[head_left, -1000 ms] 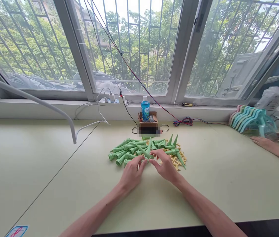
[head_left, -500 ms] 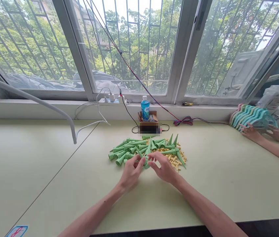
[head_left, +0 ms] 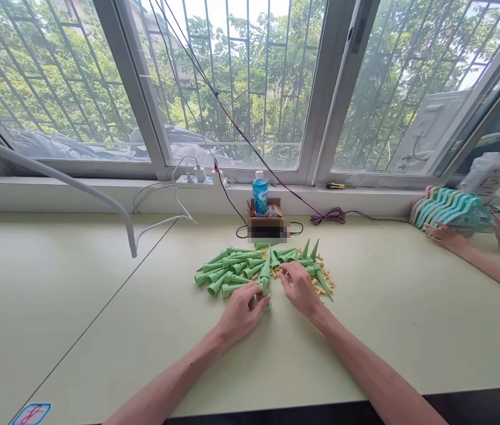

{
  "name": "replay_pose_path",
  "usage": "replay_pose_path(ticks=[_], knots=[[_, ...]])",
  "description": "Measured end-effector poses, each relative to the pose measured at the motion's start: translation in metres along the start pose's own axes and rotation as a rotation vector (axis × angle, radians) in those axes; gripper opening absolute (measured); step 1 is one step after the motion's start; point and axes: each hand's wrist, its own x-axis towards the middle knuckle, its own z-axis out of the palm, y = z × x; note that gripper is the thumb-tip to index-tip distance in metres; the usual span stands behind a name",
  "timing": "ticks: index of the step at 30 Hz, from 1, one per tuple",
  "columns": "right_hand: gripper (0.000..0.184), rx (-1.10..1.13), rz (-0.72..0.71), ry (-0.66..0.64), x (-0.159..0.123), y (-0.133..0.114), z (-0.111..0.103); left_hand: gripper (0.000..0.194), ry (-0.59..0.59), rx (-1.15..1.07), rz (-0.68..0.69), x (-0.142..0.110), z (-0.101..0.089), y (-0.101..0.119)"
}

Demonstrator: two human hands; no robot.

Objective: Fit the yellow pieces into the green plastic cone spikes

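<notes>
My left hand (head_left: pixel 243 307) is closed around a green plastic cone spike (head_left: pixel 265 289), which stands point up near the table's front side of the pile. My right hand (head_left: pixel 300 289) is just to its right, at the edge of the small yellow plastic pegs (head_left: pixel 323 283). Its thumb and fingers are curled close together; whatever may be between the fingertips is too small to make out. Many more green cone spikes (head_left: pixel 218 280) lie heaped beyond and left of my hands. Another green cone (head_left: pixel 266 265) points upward just behind the held one.
A blue bottle (head_left: pixel 260 195) stands in a small cardboard box (head_left: pixel 283 209) behind the pile. A bundled cable (head_left: pixel 329 216) lies to its right. At far right, another person's hands (head_left: pixel 448 236) touch pastel hangers (head_left: pixel 448 206). A white tube (head_left: pixel 99 192) arches over the left side.
My left hand has come slightly closer with the cone, which now stands more upright. My right hand has moved away from it to the right, toward the yellow pegs. The other person's far hand has shifted right.
</notes>
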Motion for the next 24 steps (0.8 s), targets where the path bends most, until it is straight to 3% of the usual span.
replay_pose_path(ticks=[15,24], knots=[[0.017,-0.24,-0.052,-0.143,-0.0023,-0.0032,0.0069,0.021,-0.088,0.09,0.044,-0.0014,0.0003,-0.0048],[0.019,-0.334,-0.077,-0.171,-0.0026,-0.004,0.0088,0.015,-0.078,0.078,0.026,-0.0005,-0.0002,-0.0017]])
